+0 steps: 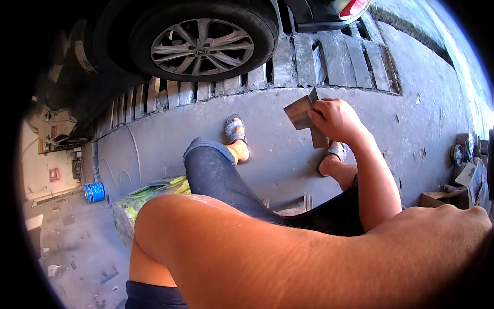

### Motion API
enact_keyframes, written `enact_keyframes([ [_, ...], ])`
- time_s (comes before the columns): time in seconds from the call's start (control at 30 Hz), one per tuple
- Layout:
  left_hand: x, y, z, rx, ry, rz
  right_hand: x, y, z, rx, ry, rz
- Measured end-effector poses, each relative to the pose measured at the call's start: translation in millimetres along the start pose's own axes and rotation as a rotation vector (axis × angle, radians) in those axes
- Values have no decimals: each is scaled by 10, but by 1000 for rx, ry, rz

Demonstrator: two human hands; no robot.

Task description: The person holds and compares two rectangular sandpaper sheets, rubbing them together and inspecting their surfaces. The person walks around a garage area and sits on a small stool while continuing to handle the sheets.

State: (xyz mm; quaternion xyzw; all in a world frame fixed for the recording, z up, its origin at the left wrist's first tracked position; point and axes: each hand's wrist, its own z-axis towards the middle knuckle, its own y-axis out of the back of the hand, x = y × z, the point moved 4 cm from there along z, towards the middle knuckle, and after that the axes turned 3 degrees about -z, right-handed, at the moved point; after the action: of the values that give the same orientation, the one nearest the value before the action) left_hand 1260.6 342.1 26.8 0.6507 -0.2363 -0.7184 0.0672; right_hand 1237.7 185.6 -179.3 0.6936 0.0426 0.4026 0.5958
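Note:
My right hand (337, 118) is closed around flat metal scraper blades (298, 113), thin plates that cross each other at an angle. It holds them above the concrete, over my right sandalled foot (334, 154). Across the foreground my left arm is bent, its forearm reaching over to the right side. My left hand (455, 222) lies at the right edge by my right upper arm, with the knuckles uppermost. Its fingers are hidden from sight.
A dark car's wheel (203, 49) stands at the top beside a slatted floor grate (339, 64). A blue can (94, 192) and a green plastic-wrapped bundle (149, 198) are at left. Cans (463, 147) and a wooden box (443, 198) sit at right.

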Motion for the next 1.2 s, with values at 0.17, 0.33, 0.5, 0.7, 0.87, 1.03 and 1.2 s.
enact_keyframes([
  [0.17, 22, -53, 43, 2, -21, 10, 19, -5, 0, 14, 11, -27],
  [0.33, 48, -16, 58, 10, -23, 12, 11, -2, 30, 21, 11, -36],
  [0.5, 61, 94, -50, -21, -23, -4, -18, -27, 5, 55, -18, -52],
  [0.7, -148, 490, -489, -275, -47, -67, -16, 18, 19, 25, 14, -70],
  [0.87, -122, 601, -969, -847, 196, -223, -87, -19, -28, 105, -42, -59],
  [1.03, 221, 300, -1435, -1215, 568, -170, -92, 12, -23, 3, -11, 5],
  [1.2, 987, -110, -1969, -1582, 541, -471, -29, 210, -55, -115, 15, 151],
])
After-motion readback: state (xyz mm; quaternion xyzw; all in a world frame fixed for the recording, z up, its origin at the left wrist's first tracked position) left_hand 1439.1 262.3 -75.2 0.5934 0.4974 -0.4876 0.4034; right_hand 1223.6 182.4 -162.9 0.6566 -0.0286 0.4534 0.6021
